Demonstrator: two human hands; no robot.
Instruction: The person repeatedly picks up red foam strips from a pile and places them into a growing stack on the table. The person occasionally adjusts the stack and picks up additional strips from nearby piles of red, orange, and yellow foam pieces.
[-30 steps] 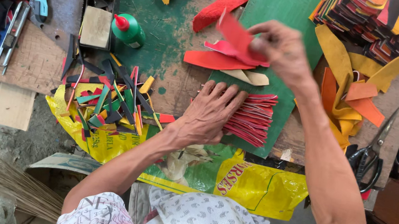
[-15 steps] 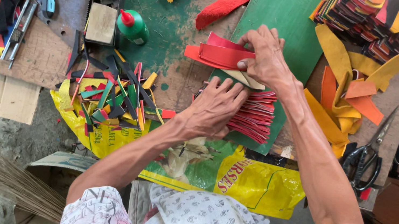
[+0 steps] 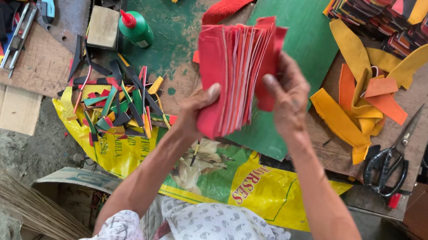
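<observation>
A worn wooden workbench, partly covered by a green cutting mat, fills the scene. Above it, a thick stack of thin red felt-like sheets is held on edge, between both hands and clear of the bench. The left hand pinches the lower near corner, thumb on the front sheet; the right hand clasps the far side, fingers wrapped round the edge. The sheets fan apart at the top, so a loose grip could let some slip and scatter. Yellow and orange strips, black-handled scissors and a small green glue bottle lie below.
</observation>
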